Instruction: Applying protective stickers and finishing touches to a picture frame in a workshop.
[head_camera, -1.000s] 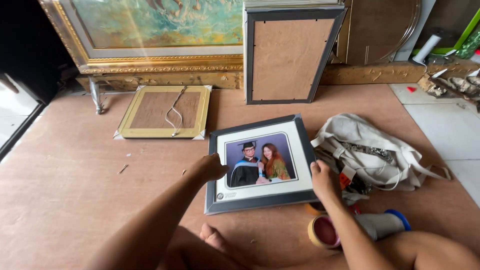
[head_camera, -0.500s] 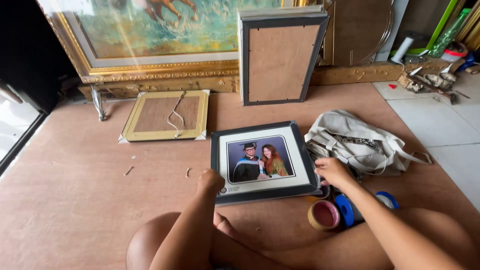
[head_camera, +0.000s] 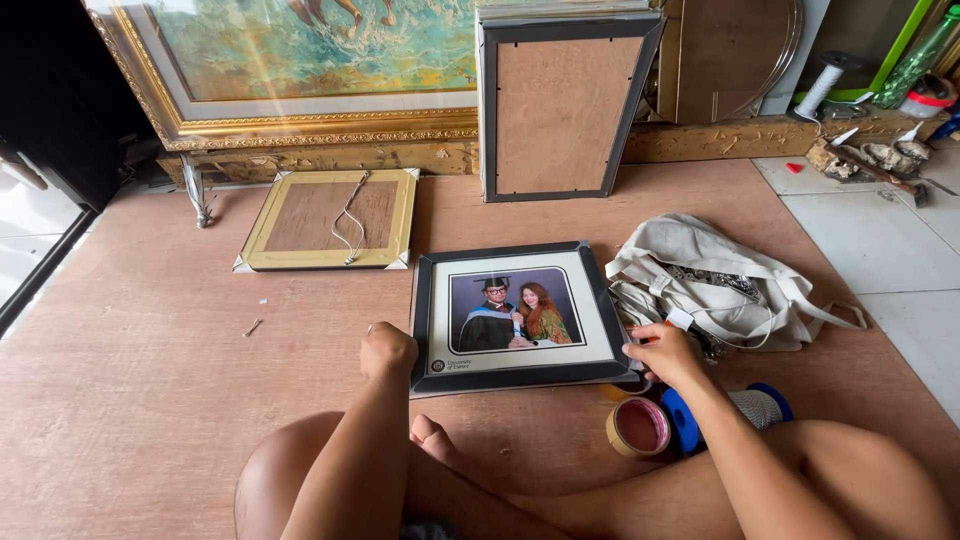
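- Black-framed graduation photograph (head_camera: 515, 315): flat on brown board floor (head_camera: 130, 380), frame centre.
- Left hand (head_camera: 387, 351): curled, gripping lower-left corner; fingertips hidden.
- Right hand (head_camera: 665, 352): fingers closed on lower-right corner.
- Cream canvas bag (head_camera: 715, 285), centre right: contents unclear.
- Large gold-framed painting (head_camera: 300, 70): cropped at top.

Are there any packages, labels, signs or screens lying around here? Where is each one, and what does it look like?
No screens or signs show.
Printed strip: lower left of the pale mat in the black-framed photo on the floor, which the left hand and right hand grip; a small round emblem with tiny dark lettering.
White tag: small, square, on the cream cloth bag right of the frame.
Green wrapped roll: top right corner, leaning.
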